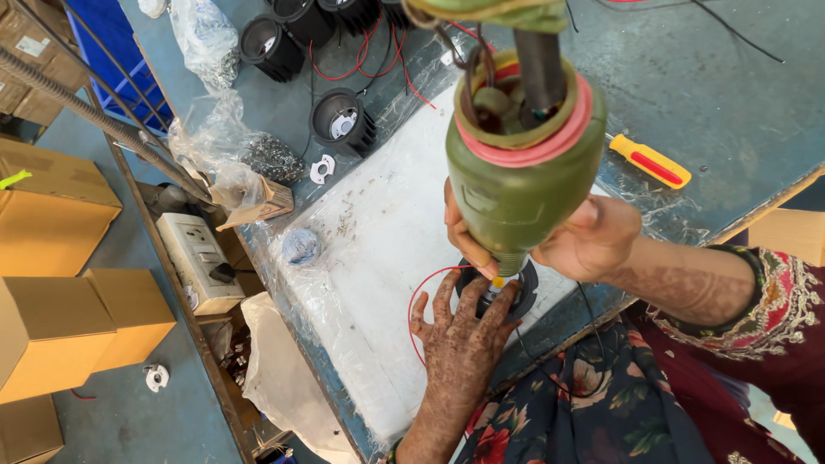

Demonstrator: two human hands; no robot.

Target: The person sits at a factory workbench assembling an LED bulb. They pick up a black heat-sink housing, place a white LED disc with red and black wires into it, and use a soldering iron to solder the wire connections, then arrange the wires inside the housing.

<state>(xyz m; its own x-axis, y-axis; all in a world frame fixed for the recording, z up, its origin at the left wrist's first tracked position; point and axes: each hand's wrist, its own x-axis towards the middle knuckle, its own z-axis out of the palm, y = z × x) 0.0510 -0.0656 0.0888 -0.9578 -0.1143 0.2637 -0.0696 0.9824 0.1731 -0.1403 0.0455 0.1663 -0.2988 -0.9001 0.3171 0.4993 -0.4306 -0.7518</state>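
Observation:
A green hanging power screwdriver (518, 163) with a pink band points straight down at a black round finned housing (524, 290) on the white plastic-covered pad (378, 258). My right hand (584, 236) is wrapped around the tool's lower body. Spread flat, my left hand (462, 326) presses on the housing and steadies it under the tool tip. A red wire (416, 301) loops out from the housing to the left.
Several more black housings (342, 120) with red and black wires lie at the back of the bench. Bags of screws (258, 159), a yellow-red screwdriver (650, 161), a tape roll (301, 246), a socket strip (199, 258) and cardboard boxes (51, 335) sit around.

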